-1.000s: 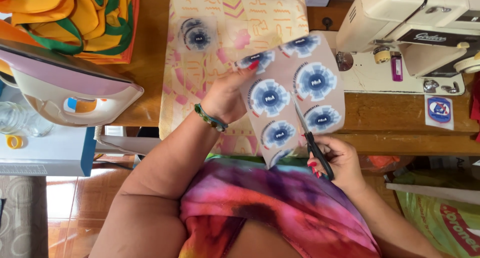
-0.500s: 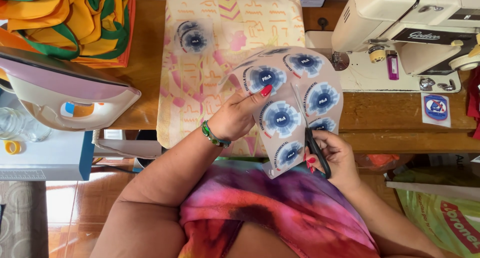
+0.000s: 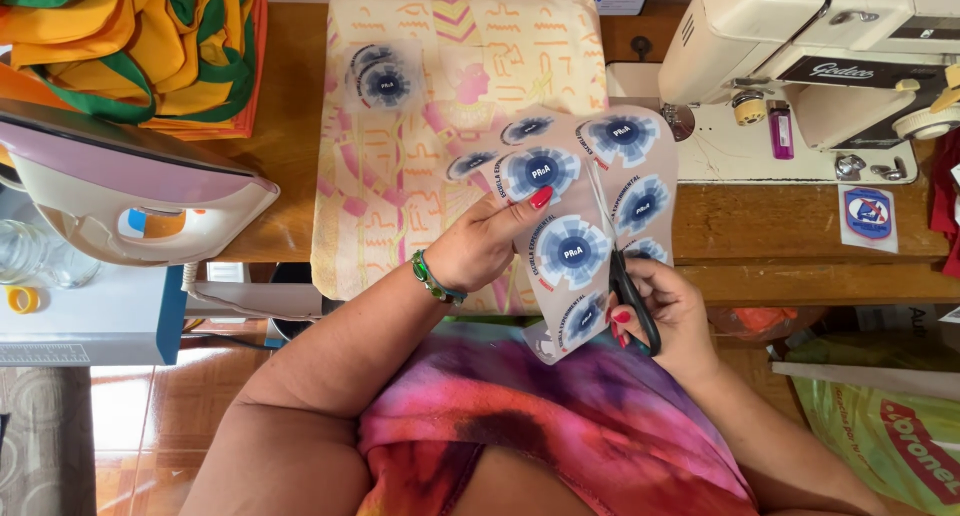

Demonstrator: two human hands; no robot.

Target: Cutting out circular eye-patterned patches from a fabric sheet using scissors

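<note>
My left hand (image 3: 487,244) holds up a clear sheet (image 3: 585,221) printed with several round blue-and-white emblems, thumb pressed on its face. My right hand (image 3: 668,304) grips black-handled scissors (image 3: 622,266); their blades run up into the sheet between the emblems. One cut-out emblem (image 3: 383,81) lies flat on a cream patterned cloth pad (image 3: 400,176) spread over the wooden table (image 3: 760,226). Both hands are above the table's near edge, in front of my tie-dye shirt.
A white sewing machine (image 3: 800,56) stands at the back right with a purple lighter (image 3: 779,131) on its base. A pink and white iron (image 3: 130,191) rests at the left. Orange, yellow and green fabric (image 3: 130,46) is piled at the back left. A small blue badge (image 3: 868,216) lies at the right.
The sheet has swung round and dropped lower in my left hand, and the scissors have worked further up into it between the emblems.
</note>
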